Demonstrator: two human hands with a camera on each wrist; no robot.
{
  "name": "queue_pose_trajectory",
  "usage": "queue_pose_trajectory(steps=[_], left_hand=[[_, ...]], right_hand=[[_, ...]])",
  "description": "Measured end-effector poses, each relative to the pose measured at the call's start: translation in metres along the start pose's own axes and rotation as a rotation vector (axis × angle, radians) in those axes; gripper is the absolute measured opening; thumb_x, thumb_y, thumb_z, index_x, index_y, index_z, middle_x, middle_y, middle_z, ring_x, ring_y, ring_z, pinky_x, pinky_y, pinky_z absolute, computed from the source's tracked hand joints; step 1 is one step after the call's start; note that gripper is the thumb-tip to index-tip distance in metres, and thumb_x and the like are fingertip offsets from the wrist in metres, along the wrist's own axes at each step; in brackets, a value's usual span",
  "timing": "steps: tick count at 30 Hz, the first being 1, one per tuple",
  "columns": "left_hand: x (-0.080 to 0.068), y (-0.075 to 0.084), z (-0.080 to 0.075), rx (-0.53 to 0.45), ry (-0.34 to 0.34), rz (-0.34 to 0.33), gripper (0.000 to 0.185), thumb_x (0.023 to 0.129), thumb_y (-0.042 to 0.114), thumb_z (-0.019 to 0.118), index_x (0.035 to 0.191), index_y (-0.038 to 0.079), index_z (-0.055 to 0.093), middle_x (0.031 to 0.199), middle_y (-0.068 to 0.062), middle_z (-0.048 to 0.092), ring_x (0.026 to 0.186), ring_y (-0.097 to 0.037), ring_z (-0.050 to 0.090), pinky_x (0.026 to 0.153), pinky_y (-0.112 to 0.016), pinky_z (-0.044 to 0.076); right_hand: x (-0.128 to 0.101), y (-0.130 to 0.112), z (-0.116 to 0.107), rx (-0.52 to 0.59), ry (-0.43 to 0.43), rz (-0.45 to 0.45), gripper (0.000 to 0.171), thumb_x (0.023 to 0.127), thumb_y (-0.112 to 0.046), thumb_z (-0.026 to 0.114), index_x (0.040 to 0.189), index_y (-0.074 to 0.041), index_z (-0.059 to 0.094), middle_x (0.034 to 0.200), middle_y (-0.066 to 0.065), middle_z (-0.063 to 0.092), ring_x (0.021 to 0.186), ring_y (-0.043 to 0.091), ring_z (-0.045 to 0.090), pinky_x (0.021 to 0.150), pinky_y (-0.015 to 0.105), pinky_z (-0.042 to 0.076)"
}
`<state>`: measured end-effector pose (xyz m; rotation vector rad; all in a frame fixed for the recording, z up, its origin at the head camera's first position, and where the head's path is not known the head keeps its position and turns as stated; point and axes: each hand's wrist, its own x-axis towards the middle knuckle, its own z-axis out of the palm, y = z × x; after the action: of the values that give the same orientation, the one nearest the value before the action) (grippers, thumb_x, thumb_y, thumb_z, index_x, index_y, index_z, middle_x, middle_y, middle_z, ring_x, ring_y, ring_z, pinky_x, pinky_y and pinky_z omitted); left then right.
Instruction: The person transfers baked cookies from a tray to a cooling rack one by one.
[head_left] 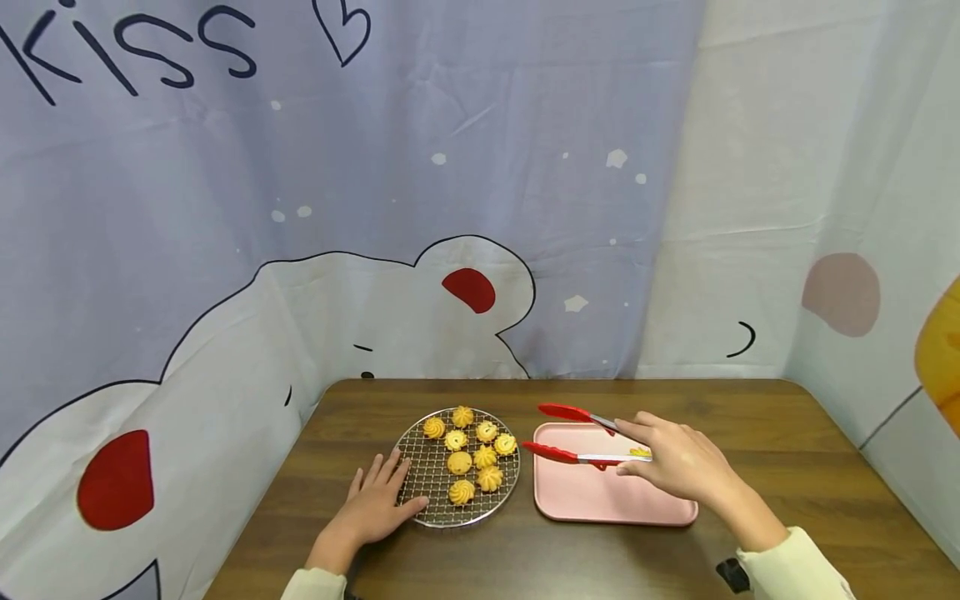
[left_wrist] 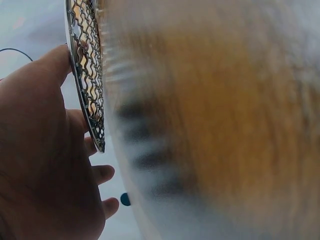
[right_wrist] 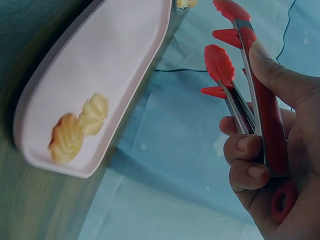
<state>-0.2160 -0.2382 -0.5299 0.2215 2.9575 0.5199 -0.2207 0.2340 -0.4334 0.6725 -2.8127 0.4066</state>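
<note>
My right hand [head_left: 678, 454] grips a pair of red-tipped tongs [right_wrist: 267, 107], thumb on one arm and fingers curled round the other. The tongs' tips stand apart with nothing between them, pointing left above the pink tray [head_left: 592, 500]. Two piped cookies [right_wrist: 80, 127] lie side by side at one end of that tray in the right wrist view; in the head view the hand and tongs mostly hide them. My left hand [head_left: 375, 504] rests with spread fingers at the left rim of a round wire rack [head_left: 427, 479]. Several golden cookies [head_left: 460, 462] sit on the rack.
Rack and tray stand side by side on a brown wooden table [head_left: 360, 417], a narrow gap between them. A printed curtain [head_left: 600, 208] hangs behind the table and along its sides.
</note>
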Motion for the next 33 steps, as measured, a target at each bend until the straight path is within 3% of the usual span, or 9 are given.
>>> queue_pose_trajectory(steps=[8,14,17,21,25,33], left_hand=[[0.001,-0.001,0.001,-0.004,-0.007,0.002,0.085,0.097,0.063,0.055,0.157,0.006,0.038,0.167,-0.018,0.021,0.153,-0.047,0.012,0.117,-0.071,0.005],[0.001,0.000,0.000,0.001,-0.005,0.003,0.085,0.097,0.063,0.054,0.157,0.006,0.038,0.167,-0.018,0.021,0.153,-0.047,0.012,0.117,-0.071,0.006],[0.001,0.000,-0.001,0.001,-0.008,0.003,0.085,0.097,0.063,0.054,0.157,0.005,0.037,0.167,-0.019,0.021,0.153,-0.047,0.011,0.117,-0.071,0.006],[0.000,0.001,-0.001,-0.009,-0.011,0.002,0.084,0.097,0.061,0.055,0.157,0.005,0.037,0.167,-0.019,0.020,0.153,-0.047,0.011,0.117,-0.071,0.004],[0.001,0.001,-0.001,-0.008,-0.005,0.007,0.083,0.098,0.060,0.055,0.157,0.005,0.037,0.167,-0.019,0.020,0.153,-0.047,0.011,0.117,-0.071,0.004],[-0.001,0.004,-0.005,-0.004,-0.012,0.011,0.082,0.098,0.059,0.056,0.157,0.004,0.037,0.167,-0.020,0.020,0.152,-0.048,0.012,0.117,-0.071,0.004]], right_hand=[[-0.019,0.009,-0.009,0.002,-0.008,0.016,0.063,0.078,-0.045,0.085,0.135,-0.022,0.068,0.103,-0.015,0.061,0.065,0.000,0.049,0.051,0.024,0.036],[-0.030,0.017,-0.014,-0.022,0.008,0.048,0.065,0.078,-0.049,0.084,0.136,-0.028,0.066,0.095,-0.019,0.055,0.063,0.000,0.046,0.051,0.026,0.036],[-0.036,0.021,-0.016,-0.033,0.016,0.071,0.067,0.077,-0.053,0.084,0.136,-0.030,0.065,0.096,-0.018,0.056,0.067,0.003,0.051,0.053,0.028,0.040],[-0.045,0.025,-0.019,-0.036,0.015,0.096,0.067,0.076,-0.053,0.084,0.135,-0.027,0.067,0.103,-0.014,0.061,0.068,0.008,0.056,0.052,0.030,0.042],[-0.052,0.029,-0.023,-0.037,0.024,0.091,0.067,0.076,-0.052,0.084,0.134,-0.022,0.069,0.102,-0.014,0.060,0.063,0.003,0.050,0.051,0.028,0.039],[-0.068,0.038,-0.029,-0.055,0.013,0.128,0.065,0.076,-0.052,0.084,0.130,-0.017,0.071,0.112,-0.007,0.064,0.071,0.011,0.061,0.054,0.033,0.044]])
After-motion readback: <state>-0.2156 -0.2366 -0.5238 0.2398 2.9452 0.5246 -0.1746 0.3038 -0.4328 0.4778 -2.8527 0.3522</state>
